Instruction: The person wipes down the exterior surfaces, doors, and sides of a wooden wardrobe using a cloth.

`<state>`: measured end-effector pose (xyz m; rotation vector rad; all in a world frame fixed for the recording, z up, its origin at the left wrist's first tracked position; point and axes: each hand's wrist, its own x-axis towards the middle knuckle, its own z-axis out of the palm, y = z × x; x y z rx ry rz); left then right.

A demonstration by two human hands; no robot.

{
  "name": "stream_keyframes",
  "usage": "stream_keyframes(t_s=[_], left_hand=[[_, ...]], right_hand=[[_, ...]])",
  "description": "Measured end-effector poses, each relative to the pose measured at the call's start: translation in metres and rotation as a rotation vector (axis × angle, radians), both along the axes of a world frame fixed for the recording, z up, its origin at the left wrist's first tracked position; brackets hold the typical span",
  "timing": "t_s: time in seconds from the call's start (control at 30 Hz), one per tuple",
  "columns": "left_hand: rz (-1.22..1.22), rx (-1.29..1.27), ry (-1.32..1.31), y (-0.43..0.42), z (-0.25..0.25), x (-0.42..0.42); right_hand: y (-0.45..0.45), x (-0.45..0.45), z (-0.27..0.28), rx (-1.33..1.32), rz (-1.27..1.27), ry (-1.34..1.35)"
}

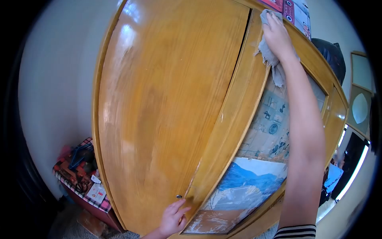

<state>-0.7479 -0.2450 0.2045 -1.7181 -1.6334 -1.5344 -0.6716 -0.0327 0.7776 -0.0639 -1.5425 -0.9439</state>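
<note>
A wooden wardrobe [159, 103] with a glossy yellow-brown door fills the middle of the head view. High on the right, my right hand [277, 38] holds a frayed grey cloth [267, 53] flat against the top of the wooden frame beside the door. Loose ends of the cloth hang below my palm. Low in the view, my left hand [174, 217] is at the door's lower edge, fingers apart and holding nothing. Just above its fingertips sits a small round metal lock [179, 196]. My right forearm crosses in front of the papered panel [248, 179] and hides part of it.
A printed box [298, 14] and a dark bag [330, 57] rest on top of the wardrobe. At left, a low table with a checked cloth [104, 205] carries blue hangers [79, 155] and small items. A pale wall [55, 95] borders the wardrobe's left side.
</note>
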Motion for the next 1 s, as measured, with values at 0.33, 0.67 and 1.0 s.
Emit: stream_keyframes(t_s=[0.33, 0.67, 1.0], left_hand=[[-0.106, -0.025, 0.422, 0.066, 0.014, -0.006], [0.182, 0.337, 0.494, 0.113, -0.006, 0.003], [0.033, 0.177, 0.385, 0.081, -0.008, 0.003]], right_hand=[[-0.03, -0.021, -0.036, 0.038, -0.205, 0.213], [-0.049, -0.026, -0.049, 0.034, -0.134, 0.222], [-0.049, -0.025, -0.054, -0.093, -0.011, 0.086]])
